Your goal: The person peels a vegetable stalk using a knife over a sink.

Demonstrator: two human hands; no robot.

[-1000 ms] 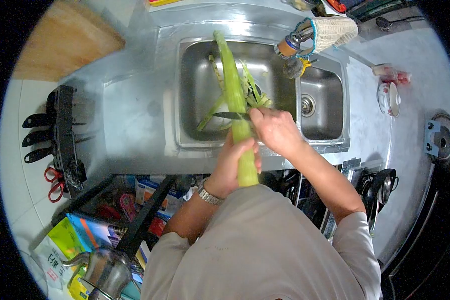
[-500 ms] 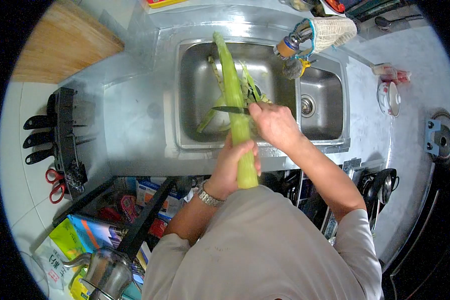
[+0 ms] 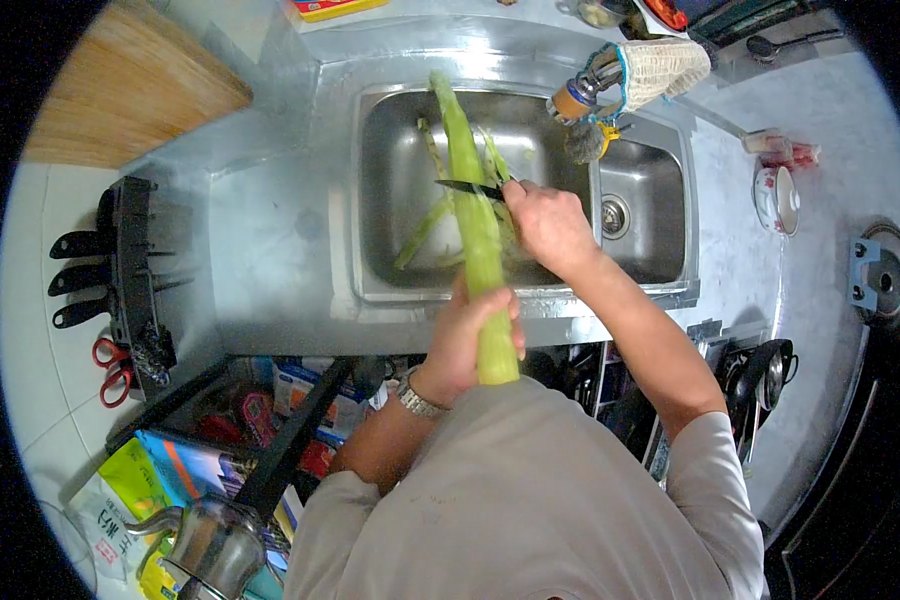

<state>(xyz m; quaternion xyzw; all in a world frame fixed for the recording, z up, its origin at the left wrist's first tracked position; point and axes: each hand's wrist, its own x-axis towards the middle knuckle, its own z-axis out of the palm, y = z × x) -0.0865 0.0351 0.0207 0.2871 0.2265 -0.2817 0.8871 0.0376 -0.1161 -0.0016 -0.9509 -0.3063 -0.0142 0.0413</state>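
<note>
My left hand (image 3: 460,335) is closed around the lower part of a long, peeled-looking green celtuce stem (image 3: 480,245). The stem's near end is close to my shirt, and its far end reaches over the large sink basin (image 3: 382,150). In my right hand (image 3: 553,228) is a small dark-bladed knife (image 3: 460,187), its handle mostly hidden by the fingers. The blade lies crosswise against the stem's upper half. Strips of green peel (image 3: 425,232) rest on the basin floor beneath, partly covered by the stem and my right hand.
A faucet (image 3: 575,97) with a cloth cover overhangs the basin, a scrubber (image 3: 583,142) hanging beside it. The smaller basin (image 3: 655,185) lies to the right. A knife rack (image 3: 130,270) and red-handled scissors (image 3: 112,370) are at left, below a wooden board (image 3: 135,85).
My right hand and the knife have moved a little up the stem, away from my body. The stem has shifted slightly toward me in the left hand's grip.
</note>
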